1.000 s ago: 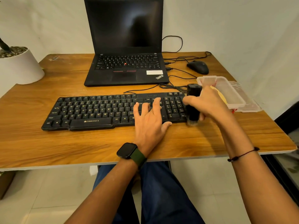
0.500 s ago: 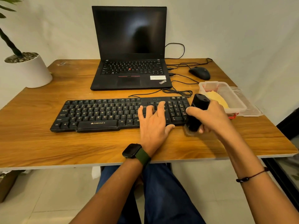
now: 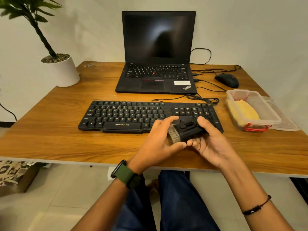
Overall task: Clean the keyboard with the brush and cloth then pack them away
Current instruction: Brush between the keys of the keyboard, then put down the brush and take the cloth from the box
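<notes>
A black keyboard lies across the middle of the wooden desk. Just above its right front corner I hold a black brush sideways, its grey bristles pointing left. My right hand grips the brush body from the right and below. My left hand holds the bristle end, fingers curled over the top and thumb underneath. A yellow cloth lies inside a clear plastic box with a red latch, at the desk's right side.
An open black laptop stands behind the keyboard, with cables running to a black mouse at the back right. The box's clear lid lies right of the box. A white plant pot stands at the back left.
My right hand lifted the brush off the desk beside the keyboard and turned it sideways. My left hand left the keys and took hold of the bristle end.
</notes>
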